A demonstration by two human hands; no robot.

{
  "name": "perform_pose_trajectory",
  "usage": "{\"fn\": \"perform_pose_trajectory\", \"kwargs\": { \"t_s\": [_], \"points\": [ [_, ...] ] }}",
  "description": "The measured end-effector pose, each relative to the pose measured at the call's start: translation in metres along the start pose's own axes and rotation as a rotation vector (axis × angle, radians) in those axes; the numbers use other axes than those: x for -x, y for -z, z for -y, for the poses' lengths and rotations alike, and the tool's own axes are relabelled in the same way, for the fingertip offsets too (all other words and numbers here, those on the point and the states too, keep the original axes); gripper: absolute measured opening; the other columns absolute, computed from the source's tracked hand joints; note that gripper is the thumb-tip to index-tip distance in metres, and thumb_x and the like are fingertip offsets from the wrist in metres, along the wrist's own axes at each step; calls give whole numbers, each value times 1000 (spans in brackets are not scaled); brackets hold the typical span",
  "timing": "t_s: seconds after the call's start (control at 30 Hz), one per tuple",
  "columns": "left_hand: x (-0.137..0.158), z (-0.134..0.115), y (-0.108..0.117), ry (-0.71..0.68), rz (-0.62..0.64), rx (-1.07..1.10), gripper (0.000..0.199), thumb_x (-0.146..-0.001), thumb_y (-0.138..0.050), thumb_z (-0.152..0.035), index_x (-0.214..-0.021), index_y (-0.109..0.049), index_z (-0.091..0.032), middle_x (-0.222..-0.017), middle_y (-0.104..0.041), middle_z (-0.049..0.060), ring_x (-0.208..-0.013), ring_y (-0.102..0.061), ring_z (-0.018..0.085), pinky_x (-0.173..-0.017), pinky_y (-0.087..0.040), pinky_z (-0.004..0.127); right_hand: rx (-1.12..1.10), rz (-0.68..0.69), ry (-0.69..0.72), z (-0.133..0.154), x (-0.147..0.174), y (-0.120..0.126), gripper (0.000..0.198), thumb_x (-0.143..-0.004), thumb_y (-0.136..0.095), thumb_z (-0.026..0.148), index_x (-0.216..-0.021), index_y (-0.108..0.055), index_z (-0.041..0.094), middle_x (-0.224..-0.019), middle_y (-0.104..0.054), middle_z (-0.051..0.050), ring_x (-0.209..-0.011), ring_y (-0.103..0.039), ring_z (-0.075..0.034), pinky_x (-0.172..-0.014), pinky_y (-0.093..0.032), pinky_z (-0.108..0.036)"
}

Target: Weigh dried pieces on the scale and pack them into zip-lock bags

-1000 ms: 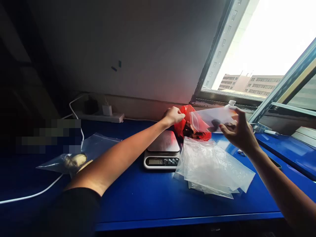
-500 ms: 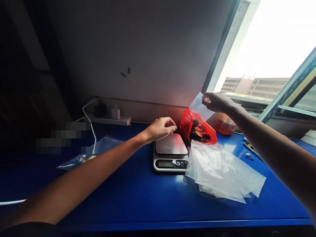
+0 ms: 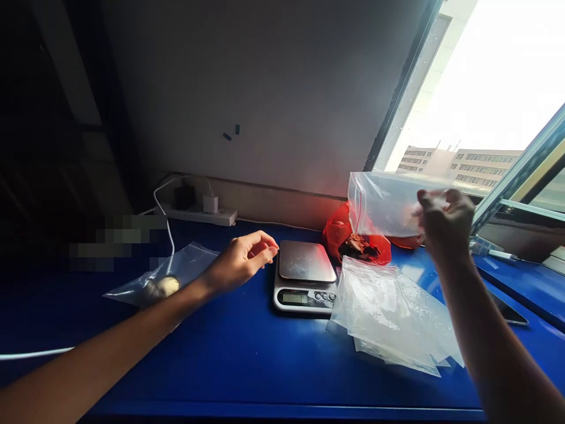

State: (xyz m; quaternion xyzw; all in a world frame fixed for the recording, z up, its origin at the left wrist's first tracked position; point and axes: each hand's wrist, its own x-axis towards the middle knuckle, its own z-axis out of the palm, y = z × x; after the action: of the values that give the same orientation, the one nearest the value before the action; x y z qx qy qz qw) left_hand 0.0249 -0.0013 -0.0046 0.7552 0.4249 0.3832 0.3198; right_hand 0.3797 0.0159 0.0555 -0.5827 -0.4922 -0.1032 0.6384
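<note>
In the head view my right hand [image 3: 445, 221] grips a clear zip-lock bag [image 3: 384, 203] by one end, stretched sideways above the red bag [image 3: 339, 232]. Dark brown, dried-looking pieces [image 3: 359, 244] fill that red bag, whose top is open. My left hand [image 3: 245, 259] is closed in a pinch just left of the kitchen scale [image 3: 306, 262]; whether anything sits between its fingertips I cannot make out. The scale's metal plate is bare, and its display is too small to read. Several flat zip-lock bags [image 3: 392, 312] lie stacked right of the scale.
At left, a clear bag [image 3: 192, 256] holds a pale, roundish item [image 3: 170, 285]. A power strip [image 3: 194, 214] with a white charger [image 3: 210, 203] lies along the wall. A phone [image 3: 509, 309] rests at right, near the window, on the blue table [image 3: 247, 365].
My right hand has moved right and toward me, drawing the clear bag out flat. My left hand has shifted left and down, away from the scale's plate.
</note>
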Motion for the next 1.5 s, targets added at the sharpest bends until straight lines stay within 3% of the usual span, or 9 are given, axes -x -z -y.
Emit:
{"fn": "perform_pose_trajectory", "kwargs": {
  "t_s": [0.1,0.2,0.37,0.63,0.83,1.1,1.3,1.37,1.5],
  "points": [
    [13,-14,-15,-33,189,61,46,-82,-58,-52,-112,-59,-18,-97,-68,8,-88,-63,22,-76,-49,34,-445,301,-260,15,59,-9,21,-75,-61,39,-76,-48,22,-63,-51,2,-51,-47,-11,-48,-37,-24],
    [26,-28,-26,-8,358,91,48,-82,-62,-49,-119,-56,-20,-101,-67,7,-90,-63,21,-75,-50,32,-559,489,-260,33,103,-22,15,-78,-59,33,-82,-48,24,-66,-53,2,-54,-49,-10,-50,-40,-24],
    [27,-24,-28,59,265,210,24,-86,-56,-34,-104,-59,-18,-81,-65,1,-77,-61,16,-75,-50,32,-626,615,-290,40,119,-27,20,-85,-54,41,-92,-44,26,-63,-50,5,-49,-47,-9,-43,-36,-22],
    [19,-7,-23,24,209,292,54,-90,-39,-60,-112,-58,-14,-89,-66,8,-79,-61,19,-71,-49,34,-641,473,-292,36,120,-25,26,-90,-51,48,-97,-37,28,-56,-56,8,-37,-47,-9,-40,-36,-22],
    [19,-17,-23,74,94,191,25,-82,-60,-40,-77,-58,-16,-66,-59,-1,-60,-50,12,-61,-42,26,-564,448,-255,33,122,-27,21,-91,-47,49,-94,-42,28,-56,-50,7,-34,-41,-9,-35,-27,-23],
    [15,-14,-21,127,136,169,18,-74,-61,-33,-70,-63,-16,-65,-60,0,-60,-49,12,-58,-37,25,-593,421,-301,27,106,-19,19,-82,-54,40,-73,-52,23,-58,-51,2,-47,-45,-11,-46,-37,-25],
    [15,-19,-22,118,131,262,17,-74,-62,-33,-70,-63,-16,-63,-58,-1,-61,-49,12,-60,-38,25,-661,356,-325,26,101,-20,22,-75,-67,41,-70,-57,22,-51,-48,5,-39,-34,-7,-39,-25,-23],
    [13,-19,-20,110,44,334,17,-75,-60,-33,-69,-61,-17,-64,-58,0,-62,-49,12,-61,-39,26,-734,467,-337,26,98,-17,25,-76,-66,43,-69,-56,22,-44,-43,7,-35,-31,-6,-38,-25,-23],
    [7,-11,-7,87,-152,407,17,-76,-55,-32,-65,-53,-19,-63,-53,-1,-59,-47,12,-56,-38,26,-780,990,-264,23,84,-2,32,-74,-62,49,-61,-51,23,-40,-48,3,-34,-41,-12,-40,-30,-26]
  ]
}}
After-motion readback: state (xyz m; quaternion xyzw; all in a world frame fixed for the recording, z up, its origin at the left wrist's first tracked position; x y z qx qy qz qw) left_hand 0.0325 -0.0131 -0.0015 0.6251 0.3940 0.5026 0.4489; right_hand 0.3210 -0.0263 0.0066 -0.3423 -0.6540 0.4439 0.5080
